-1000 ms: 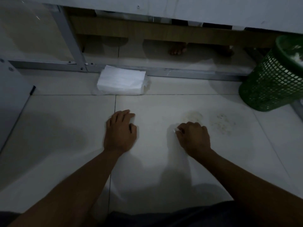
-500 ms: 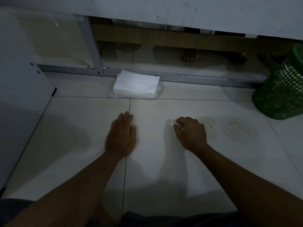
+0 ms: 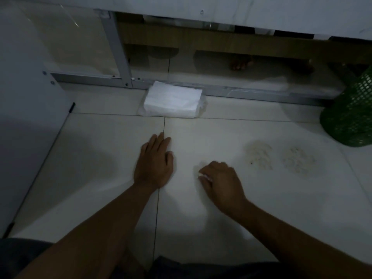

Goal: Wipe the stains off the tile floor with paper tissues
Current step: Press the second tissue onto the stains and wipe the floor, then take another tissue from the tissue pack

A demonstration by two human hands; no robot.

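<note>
Your right hand [image 3: 220, 181] was clenched on a wadded tissue [image 3: 202, 175] left of the two stains [image 3: 278, 157], your left hand [image 3: 154, 163] flat on the tile floor [image 3: 104, 158]; you likely needed firm, overlapping strokes rightward across both.

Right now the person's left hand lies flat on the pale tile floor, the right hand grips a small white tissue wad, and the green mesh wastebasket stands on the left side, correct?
Not quite: in the head view the green mesh wastebasket stands on the right side, not the left. The rest holds: the left hand lies flat on the pale tile floor, and the right hand grips a small white tissue wad.
</note>
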